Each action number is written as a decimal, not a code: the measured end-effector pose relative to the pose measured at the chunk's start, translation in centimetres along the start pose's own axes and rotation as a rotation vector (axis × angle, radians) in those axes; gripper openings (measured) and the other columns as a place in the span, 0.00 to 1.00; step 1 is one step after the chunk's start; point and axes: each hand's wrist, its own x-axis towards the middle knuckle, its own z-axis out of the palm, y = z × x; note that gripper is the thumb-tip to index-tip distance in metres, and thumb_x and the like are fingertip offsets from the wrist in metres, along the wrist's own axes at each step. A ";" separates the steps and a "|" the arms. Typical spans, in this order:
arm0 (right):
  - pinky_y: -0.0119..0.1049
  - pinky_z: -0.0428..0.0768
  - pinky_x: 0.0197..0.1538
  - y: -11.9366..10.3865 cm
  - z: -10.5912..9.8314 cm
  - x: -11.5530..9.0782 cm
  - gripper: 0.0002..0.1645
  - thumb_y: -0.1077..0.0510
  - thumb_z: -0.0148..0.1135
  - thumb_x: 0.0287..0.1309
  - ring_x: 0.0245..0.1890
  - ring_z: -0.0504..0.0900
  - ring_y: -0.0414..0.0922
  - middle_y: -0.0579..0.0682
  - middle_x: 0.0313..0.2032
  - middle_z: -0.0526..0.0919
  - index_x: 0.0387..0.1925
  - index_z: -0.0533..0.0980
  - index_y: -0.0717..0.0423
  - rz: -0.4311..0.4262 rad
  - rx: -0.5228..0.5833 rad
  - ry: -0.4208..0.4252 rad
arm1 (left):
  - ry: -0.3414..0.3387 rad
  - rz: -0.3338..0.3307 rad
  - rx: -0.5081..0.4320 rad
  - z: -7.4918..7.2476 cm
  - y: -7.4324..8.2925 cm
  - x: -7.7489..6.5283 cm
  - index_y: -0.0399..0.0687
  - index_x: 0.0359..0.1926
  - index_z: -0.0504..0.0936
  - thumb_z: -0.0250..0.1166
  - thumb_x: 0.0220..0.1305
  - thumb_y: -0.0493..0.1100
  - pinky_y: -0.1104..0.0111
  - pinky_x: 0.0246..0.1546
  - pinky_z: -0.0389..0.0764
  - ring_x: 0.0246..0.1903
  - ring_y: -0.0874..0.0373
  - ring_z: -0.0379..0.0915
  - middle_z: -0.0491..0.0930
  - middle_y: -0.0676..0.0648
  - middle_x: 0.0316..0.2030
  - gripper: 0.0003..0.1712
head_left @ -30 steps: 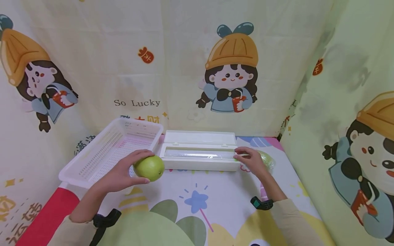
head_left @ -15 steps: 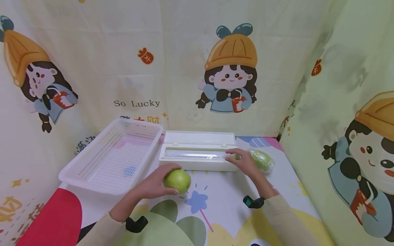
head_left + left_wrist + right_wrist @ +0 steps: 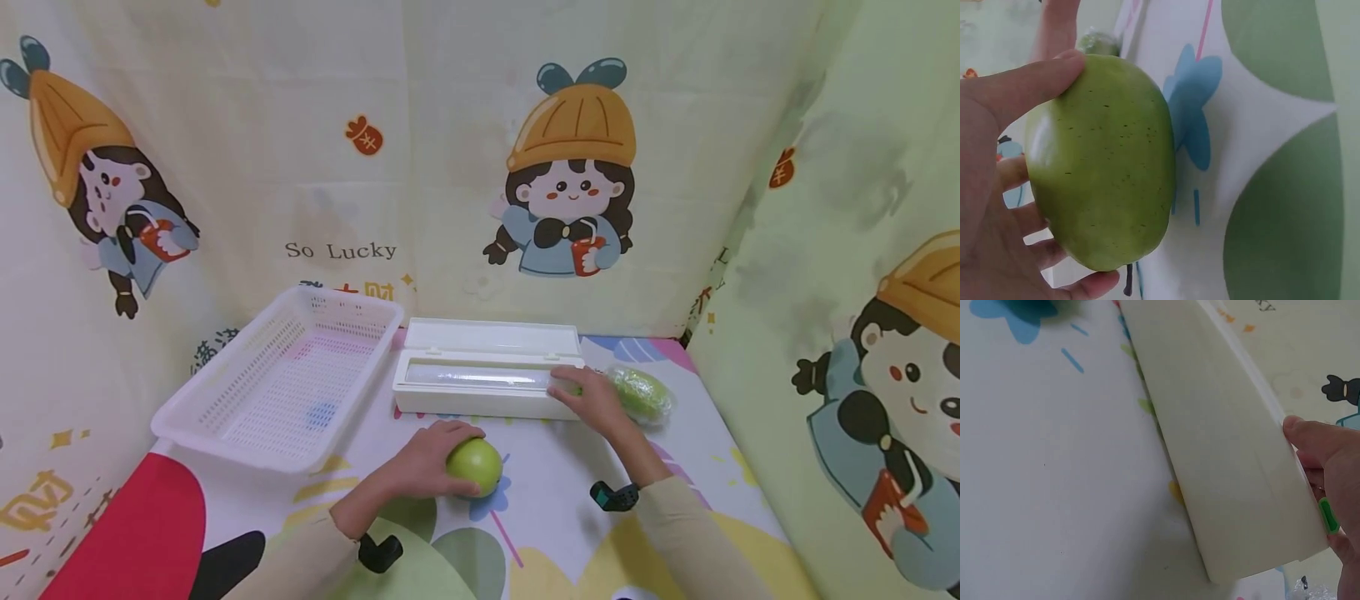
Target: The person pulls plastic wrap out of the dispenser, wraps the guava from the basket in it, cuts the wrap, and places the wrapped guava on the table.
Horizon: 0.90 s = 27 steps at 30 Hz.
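In the head view, my left hand (image 3: 431, 461) grips a green pear (image 3: 475, 467) above the star print on the tablecloth. The left wrist view shows dark flecks on the pear's skin and a short dark stem at one end, with thumb and fingers bent around it. My right hand (image 3: 588, 396) rests at the right end of a white cling film dispenser (image 3: 480, 404). Its thumb touches the front top edge, and the fingers reach over the slot, where a roll of clear cling film (image 3: 480, 377) lies. A green slider (image 3: 1329, 515) shows beside these fingers in the right wrist view.
At the left stands a white perforated basket (image 3: 330, 425) with nothing in it. Something green wrapped in clear film (image 3: 642, 394) lies just right of the dispenser. The dispenser's lid (image 3: 491, 336) is folded back toward the printed backdrop (image 3: 442, 167).
The left hand has carried the pear right and down, from beside the basket to in front of the dispenser. The right hand has shifted slightly left along the dispenser's top, uncovering the wrapped green item.
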 end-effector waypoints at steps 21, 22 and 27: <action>0.54 0.74 0.58 -0.1 0.4 1.4 0.12 0.59 0.67 0.57 0.52 0.78 0.58 0.59 0.46 0.82 0.42 0.82 0.61 0.083 0.111 0.115 | 0.079 -0.070 -0.014 1.3 -0.2 1.2 0.55 0.65 0.73 0.63 0.55 0.70 0.55 0.54 0.73 0.54 0.53 0.71 0.79 0.50 0.57 0.41; 0.54 0.74 0.58 0.0 0.4 1.4 0.12 0.59 0.67 0.57 0.52 0.77 0.58 0.60 0.46 0.82 0.42 0.82 0.62 0.083 0.104 0.123 | 0.089 -0.062 -0.031 1.1 -0.3 1.3 0.54 0.64 0.74 0.63 0.57 0.68 0.53 0.57 0.71 0.55 0.51 0.71 0.79 0.50 0.57 0.39; 0.53 0.70 0.58 0.3 0.2 1.3 0.12 0.59 0.68 0.54 0.51 0.75 0.58 0.61 0.46 0.82 0.40 0.83 0.61 0.095 0.075 0.162 | 0.191 -0.054 -0.098 0.2 -0.9 1.5 0.51 0.58 0.79 0.63 0.63 0.58 0.52 0.61 0.72 0.57 0.51 0.73 0.81 0.50 0.54 0.26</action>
